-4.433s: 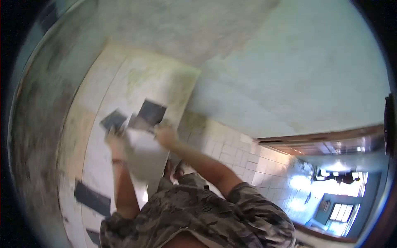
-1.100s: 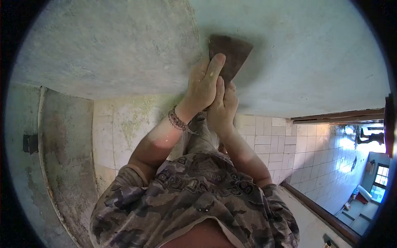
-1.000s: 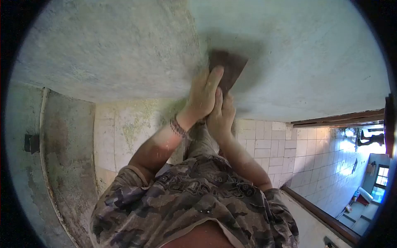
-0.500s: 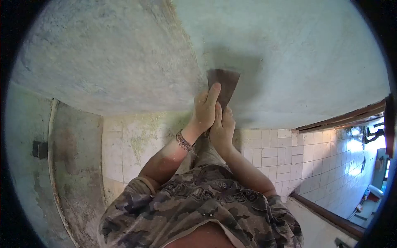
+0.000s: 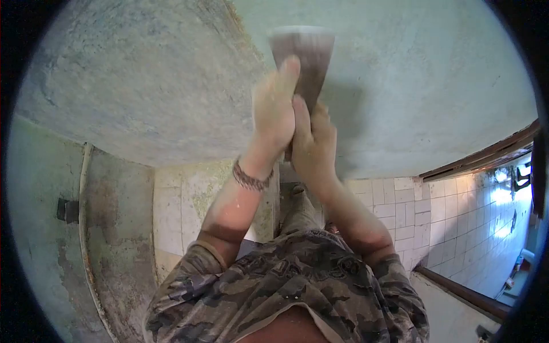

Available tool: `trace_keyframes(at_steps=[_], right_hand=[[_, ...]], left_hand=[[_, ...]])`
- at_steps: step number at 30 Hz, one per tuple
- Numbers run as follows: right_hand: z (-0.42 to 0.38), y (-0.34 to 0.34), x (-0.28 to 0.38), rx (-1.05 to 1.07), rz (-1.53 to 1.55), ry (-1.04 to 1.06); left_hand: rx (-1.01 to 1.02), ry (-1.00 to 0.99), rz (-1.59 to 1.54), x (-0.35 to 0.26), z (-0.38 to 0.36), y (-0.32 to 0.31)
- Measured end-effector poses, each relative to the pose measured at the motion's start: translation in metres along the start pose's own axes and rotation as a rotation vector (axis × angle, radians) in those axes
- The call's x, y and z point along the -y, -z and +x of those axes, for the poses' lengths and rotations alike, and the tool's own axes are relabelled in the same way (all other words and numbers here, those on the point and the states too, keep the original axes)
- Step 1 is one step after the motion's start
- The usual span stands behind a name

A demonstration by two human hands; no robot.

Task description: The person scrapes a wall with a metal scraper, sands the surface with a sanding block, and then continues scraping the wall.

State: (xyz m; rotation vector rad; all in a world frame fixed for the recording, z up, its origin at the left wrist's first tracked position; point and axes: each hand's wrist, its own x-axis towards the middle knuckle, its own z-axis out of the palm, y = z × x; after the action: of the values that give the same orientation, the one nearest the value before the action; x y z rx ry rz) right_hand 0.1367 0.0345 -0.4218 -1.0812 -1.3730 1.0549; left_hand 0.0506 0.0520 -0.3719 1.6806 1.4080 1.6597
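Both my hands are wrapped around a wide scraper (image 5: 307, 57) held with its flared blade upward. My left hand (image 5: 273, 108), a braided bracelet (image 5: 250, 176) at its wrist, grips from the left with the thumb stretched along the blade. Just below and to the right, my right hand (image 5: 314, 146) closes around the lower part, its thumb pointing up. Most of the handle is hidden by my fingers. The blade's edge is blurred and overlaps the pale green wall (image 5: 412, 86), close to the border with a rougher grey wall surface (image 5: 143, 80). A shadow falls on the wall beside my hands.
A pipe (image 5: 84, 211) runs down the stained wall at the left, near a dark wall box (image 5: 67, 210). Pale floor tiles (image 5: 383, 200) lie below. At the right, a brown wooden frame (image 5: 486, 154) borders a doorway onto a brighter tiled floor (image 5: 474, 223).
Both hands and the scraper have moved upward along the wall and now appear larger. My arms are stretched further out, and the view has shifted slightly.
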Motion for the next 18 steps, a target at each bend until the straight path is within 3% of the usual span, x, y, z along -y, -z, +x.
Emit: trace_keyframes(at_steps=[1,2,3,4,5,6,7,8,9,10,11,13,15,17,18], right_hand=[[0.008,0.003,0.016,0.061,0.065,-0.004],[0.014,0.005,0.027,0.120,0.132,-0.001],[0.012,0.009,0.027,0.120,0.136,0.021],[0.003,0.016,0.018,0.191,0.203,0.169],[-0.007,0.022,0.004,0.262,0.268,0.322],[-0.023,0.024,-0.032,0.304,0.304,0.266],[-0.032,0.024,-0.060,0.343,0.340,0.203],[-0.032,0.024,-0.056,0.332,0.348,0.213],[-0.034,0.024,-0.050,0.340,0.483,0.063],[-0.038,0.024,-0.046,0.351,0.614,-0.093],[-0.036,0.021,-0.052,0.346,0.620,-0.097],[-0.026,0.013,-0.063,0.322,0.360,0.119],[-0.021,0.012,-0.061,0.335,0.439,0.079],[-0.018,0.008,-0.045,0.343,0.520,0.053],[-0.016,0.003,-0.034,0.247,0.517,0.116]], left_hand=[[0.067,0.518,-0.455,-0.029,0.012,0.004],[0.063,0.500,-0.453,-0.026,0.012,0.005],[0.054,0.301,-0.182,-0.012,0.009,0.002],[0.037,0.101,0.088,0.007,0.004,-0.001],[-0.035,-0.293,0.292,0.046,-0.009,-0.004],[-0.111,-0.689,0.494,0.073,-0.021,-0.008],[-0.117,-0.711,0.496,0.062,-0.029,-0.012],[-0.042,-0.077,-0.054,0.046,-0.041,-0.017],[0.040,0.579,-0.589,0.034,-0.048,-0.019],[0.044,0.583,-0.583,0.028,-0.046,-0.017],[0.051,0.587,-0.601,0.024,-0.042,-0.014],[0.059,0.596,-0.618,0.016,-0.034,-0.010],[0.034,0.469,-0.556,0.010,-0.029,-0.007],[0.040,0.470,-0.537,0.020,-0.027,-0.010],[0.050,0.469,-0.521,0.024,-0.023,-0.011]])
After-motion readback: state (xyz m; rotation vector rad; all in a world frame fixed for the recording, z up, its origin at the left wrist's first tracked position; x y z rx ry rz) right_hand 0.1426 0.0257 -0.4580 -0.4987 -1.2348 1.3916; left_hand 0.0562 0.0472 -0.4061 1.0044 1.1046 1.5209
